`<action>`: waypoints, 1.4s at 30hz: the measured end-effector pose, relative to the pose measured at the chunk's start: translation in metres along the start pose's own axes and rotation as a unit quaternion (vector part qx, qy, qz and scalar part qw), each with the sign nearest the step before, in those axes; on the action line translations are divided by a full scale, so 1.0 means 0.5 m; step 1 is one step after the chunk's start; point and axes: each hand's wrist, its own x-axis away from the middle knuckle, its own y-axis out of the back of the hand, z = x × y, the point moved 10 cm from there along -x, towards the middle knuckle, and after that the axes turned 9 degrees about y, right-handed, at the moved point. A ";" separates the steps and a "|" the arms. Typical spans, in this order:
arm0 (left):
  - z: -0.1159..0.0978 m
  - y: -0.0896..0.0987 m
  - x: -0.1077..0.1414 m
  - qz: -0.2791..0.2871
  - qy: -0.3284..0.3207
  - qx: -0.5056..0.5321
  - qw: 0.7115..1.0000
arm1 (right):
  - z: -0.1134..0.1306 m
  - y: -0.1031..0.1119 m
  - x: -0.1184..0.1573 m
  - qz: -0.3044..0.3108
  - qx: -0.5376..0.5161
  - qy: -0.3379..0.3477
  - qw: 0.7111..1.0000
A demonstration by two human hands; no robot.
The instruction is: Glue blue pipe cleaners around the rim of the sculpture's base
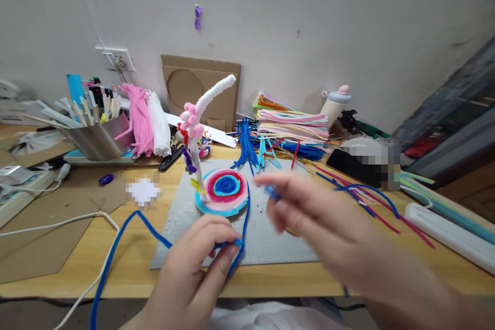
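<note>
My left hand point(201, 263) pinches a blue pipe cleaner point(116, 247) between thumb and forefinger. One length bends away to the left and drops past the table's front edge; another blue strand point(246, 216) runs up beside the round base. My right hand point(309, 216), blurred by motion, has its fingers closed on a bit of blue pipe cleaner point(273, 193). Beyond the hands stands a round base point(227, 185) coiled in blue, red, pink and light blue. From it rises a white wrapped stem point(214, 94), curved at the top and carrying small pink, red, purple and yellow pieces.
Under the work lies a grey cutting mat point(286, 247). Pipe cleaner bundles, blue point(246, 144) and pastel point(292, 124), lie behind. A metal container point(100, 139) of sticks is at left, a phone point(353, 166) and a white power strip point(448, 234) at right. Cardboard point(220, 80) leans on the wall.
</note>
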 end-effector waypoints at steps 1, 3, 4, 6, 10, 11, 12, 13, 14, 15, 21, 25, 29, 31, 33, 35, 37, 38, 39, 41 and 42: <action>-0.005 -0.004 -0.002 0.008 -0.004 0.010 1.000 | -0.026 -0.037 0.021 0.033 -0.030 -0.045 0.998; -0.007 -0.011 -0.006 0.021 0.006 0.028 0.999 | -0.072 -0.093 0.052 0.054 -0.115 -0.114 0.985; -0.003 -0.014 -0.007 0.023 0.019 0.035 0.999 | -0.090 -0.106 0.060 0.036 -0.158 -0.133 0.978; 0.004 -0.018 -0.010 0.024 0.044 0.042 0.998 | -0.117 -0.118 0.069 -0.015 -0.214 -0.150 0.965; 0.010 -0.023 -0.012 0.023 0.075 0.044 0.996 | -0.144 -0.114 0.083 -0.083 -0.236 -0.152 0.956; 0.015 -0.025 -0.011 0.023 0.092 0.047 0.994 | -0.146 -0.115 0.086 -0.086 -0.237 -0.152 0.956; 0.023 -0.027 -0.011 0.022 0.116 0.056 0.991 | -0.147 -0.115 0.088 -0.086 -0.237 -0.152 0.956; 0.033 -0.029 -0.010 0.020 0.144 0.069 0.987 | -0.147 -0.116 0.090 -0.087 -0.237 -0.150 0.956; 0.043 -0.032 -0.008 0.020 0.171 0.084 0.981 | -0.146 -0.116 0.091 -0.087 -0.235 -0.148 0.957; 0.052 -0.036 -0.006 0.022 0.195 0.101 0.975 | -0.145 -0.116 0.092 -0.087 -0.232 -0.145 0.958; 0.072 -0.051 -0.006 0.034 0.229 0.152 0.961 | -0.138 -0.121 0.092 -0.075 -0.230 -0.139 0.960; 0.060 -0.050 -0.005 0.038 0.194 0.127 0.972 | -0.143 -0.127 0.092 -0.064 -0.223 -0.148 0.961; 0.074 -0.055 0.000 0.037 0.233 0.176 0.956 | -0.138 -0.120 0.083 -0.064 -0.176 -0.124 0.974; 0.082 -0.057 0.000 0.036 0.248 0.199 0.947 | -0.127 -0.115 0.078 -0.050 -0.129 -0.096 0.986; 0.087 -0.060 0.000 0.046 0.254 0.197 0.946 | -0.116 -0.110 0.075 -0.033 -0.086 -0.070 0.993; 0.088 -0.061 -0.001 0.053 0.250 0.178 0.950 | -0.110 -0.108 0.073 -0.021 -0.062 -0.059 0.996; 0.081 -0.053 -0.004 0.039 0.224 0.152 0.962 | -0.113 -0.108 0.074 -0.019 -0.058 -0.067 0.996; 0.071 -0.046 -0.007 0.026 0.197 0.136 0.971 | -0.118 -0.110 0.075 -0.023 -0.071 -0.079 0.994; 0.058 -0.039 -0.009 0.012 0.160 0.117 0.980 | -0.126 -0.113 0.076 -0.030 -0.096 -0.097 0.990; 0.021 -0.026 -0.007 -0.019 0.064 0.070 0.995 | -0.146 -0.124 0.081 -0.047 -0.175 -0.144 0.973; 0.002 -0.023 -0.003 -0.031 0.012 0.043 0.999 | -0.158 -0.133 0.086 -0.056 -0.220 -0.171 0.959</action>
